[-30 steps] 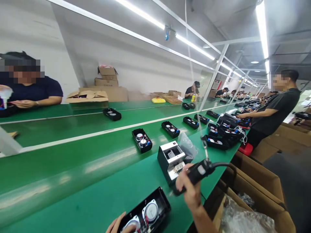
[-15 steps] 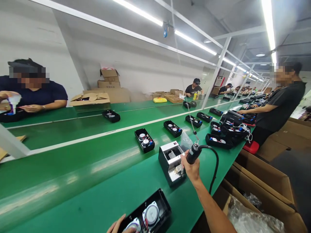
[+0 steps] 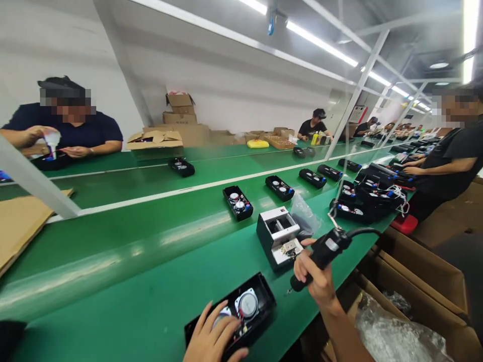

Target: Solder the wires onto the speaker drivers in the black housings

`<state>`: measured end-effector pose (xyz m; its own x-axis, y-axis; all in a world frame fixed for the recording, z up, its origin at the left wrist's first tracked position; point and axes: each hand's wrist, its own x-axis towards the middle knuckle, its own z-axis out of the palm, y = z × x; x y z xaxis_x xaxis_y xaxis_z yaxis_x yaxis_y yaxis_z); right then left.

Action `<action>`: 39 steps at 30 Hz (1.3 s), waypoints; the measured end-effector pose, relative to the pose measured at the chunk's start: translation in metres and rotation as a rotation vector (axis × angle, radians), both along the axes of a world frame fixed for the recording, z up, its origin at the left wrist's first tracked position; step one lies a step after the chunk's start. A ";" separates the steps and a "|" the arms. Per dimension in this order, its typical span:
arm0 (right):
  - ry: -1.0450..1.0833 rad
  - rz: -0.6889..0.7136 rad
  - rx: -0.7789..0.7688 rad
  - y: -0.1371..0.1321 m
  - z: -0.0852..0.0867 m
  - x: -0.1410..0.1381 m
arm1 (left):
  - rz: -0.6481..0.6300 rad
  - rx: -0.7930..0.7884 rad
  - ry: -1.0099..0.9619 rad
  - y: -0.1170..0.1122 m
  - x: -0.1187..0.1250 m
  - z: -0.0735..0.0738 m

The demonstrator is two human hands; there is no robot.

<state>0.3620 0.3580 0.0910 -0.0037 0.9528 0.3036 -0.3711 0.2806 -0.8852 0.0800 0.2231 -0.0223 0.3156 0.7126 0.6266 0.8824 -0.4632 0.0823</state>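
Observation:
Close in front of me lies a black speaker case [image 3: 266, 314] with two round speaker drivers and red wires inside. One driver [image 3: 248, 303] shows fully. My left hand [image 3: 211, 334] rests over the other one, its fingers spread across the case. In my right hand [image 3: 316, 276] is a black electric screwdriver [image 3: 329, 250], tilted with its bit pointing down and left. The bit is beside the case, apart from it. A cable and a hanging hook run from the tool's upper end. Just behind stands a black and white screw feeder [image 3: 278, 236].
Several open speaker cases [image 3: 238, 203] stand along the green bench [image 3: 151, 301], and more pile up [image 3: 354, 208] at right. A clear plastic bag [image 3: 305, 216] lies behind the feeder. Cardboard boxes [image 3: 422, 266] stand below the right edge. Co-workers sit across and one stands at right.
My right hand has brought the screwdriver from over the feeder toward the case, tilting it. My left hand has come further over the case. The whole view has shifted.

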 end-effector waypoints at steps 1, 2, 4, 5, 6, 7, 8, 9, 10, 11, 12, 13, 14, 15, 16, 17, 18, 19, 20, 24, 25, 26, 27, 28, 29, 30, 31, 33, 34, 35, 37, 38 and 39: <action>0.040 0.012 0.007 -0.004 0.003 -0.003 | -0.010 -0.036 -0.013 0.001 0.006 0.008; 0.063 0.027 0.015 -0.009 0.005 -0.007 | -0.033 -0.083 -0.007 0.001 0.011 0.014; 0.088 0.062 0.021 -0.016 0.006 -0.015 | -0.032 -0.164 -0.015 0.001 0.020 0.022; 0.095 0.081 0.022 -0.019 0.004 -0.019 | -0.028 -0.194 -0.027 0.000 0.023 0.024; 0.098 0.103 0.024 -0.022 0.002 -0.023 | -0.018 -0.215 -0.051 -0.002 0.026 0.025; 0.102 0.125 0.031 -0.026 -0.002 -0.027 | -0.005 -0.228 -0.083 -0.003 0.029 0.025; 0.108 0.145 0.044 -0.029 -0.006 -0.031 | 0.001 -0.239 -0.113 -0.005 0.031 0.025; 0.111 0.167 0.058 -0.033 -0.010 -0.035 | 0.003 -0.247 -0.136 -0.007 0.032 0.025; 0.112 0.191 0.071 -0.036 -0.014 -0.039 | 0.005 -0.254 -0.154 -0.008 0.034 0.025; 0.111 0.213 0.081 -0.039 -0.017 -0.043 | 0.006 -0.259 -0.165 -0.008 0.035 0.025; 0.106 0.233 0.086 -0.042 -0.020 -0.047 | 0.008 -0.265 -0.167 -0.009 0.036 0.026; 0.099 0.251 0.086 -0.045 -0.022 -0.051 | 0.009 -0.270 -0.163 -0.009 0.036 0.026; 0.090 0.266 0.081 -0.048 -0.024 -0.054 | 0.011 -0.278 -0.156 -0.009 0.037 0.027; 0.085 0.275 0.076 -0.051 -0.026 -0.057 | 0.017 -0.286 -0.148 -0.009 0.037 0.028; 0.081 0.277 0.069 -0.053 -0.028 -0.059 | 0.021 -0.290 -0.141 -0.009 0.037 0.029; 0.073 0.280 0.059 -0.054 -0.030 -0.061 | 0.024 -0.291 -0.134 -0.009 0.037 0.030; 0.065 0.281 0.050 -0.055 -0.032 -0.062 | 0.025 -0.292 -0.126 -0.009 0.037 0.032; 0.057 0.281 0.043 -0.056 -0.033 -0.062 | 0.022 -0.288 -0.118 -0.009 0.037 0.033; 0.052 0.280 0.040 -0.056 -0.034 -0.063 | 0.018 -0.284 -0.108 -0.009 0.037 0.034; 0.063 0.296 0.062 -0.054 -0.035 -0.065 | 0.012 -0.265 -0.091 -0.009 0.037 0.037; 0.064 0.302 0.064 -0.054 -0.035 -0.065 | 0.010 -0.259 -0.095 -0.009 0.037 0.038; 0.063 0.304 0.064 -0.054 -0.034 -0.066 | 0.008 -0.252 -0.100 -0.008 0.037 0.038; 0.059 0.306 0.062 -0.054 -0.034 -0.066 | 0.008 -0.247 -0.105 -0.008 0.037 0.038; 0.057 0.305 0.063 -0.055 -0.034 -0.066 | 0.007 -0.245 -0.107 -0.008 0.038 0.037; 0.056 0.305 0.068 -0.055 -0.033 -0.066 | 0.007 -0.247 -0.107 -0.008 0.038 0.037; 0.059 0.304 0.075 -0.056 -0.032 -0.066 | 0.006 -0.249 -0.105 -0.008 0.038 0.036; 0.062 0.304 0.080 -0.056 -0.031 -0.065 | 0.007 -0.253 -0.101 -0.008 0.038 0.036; 0.073 0.303 0.080 -0.056 -0.029 -0.063 | 0.005 -0.261 -0.094 -0.008 0.038 0.035; 0.077 0.302 0.077 -0.056 -0.027 -0.062 | 0.005 -0.263 -0.093 -0.008 0.038 0.035; 0.078 0.300 0.074 -0.055 -0.026 -0.061 | 0.007 -0.266 -0.092 -0.008 0.038 0.035; 0.073 0.291 0.072 -0.054 -0.026 -0.061 | 0.008 -0.268 -0.087 -0.008 0.038 0.035; 0.069 0.283 0.071 -0.053 -0.026 -0.061 | 0.009 -0.267 -0.085 -0.008 0.037 0.035; 0.062 0.274 0.066 -0.053 -0.027 -0.061 | 0.009 -0.264 -0.085 -0.008 0.037 0.036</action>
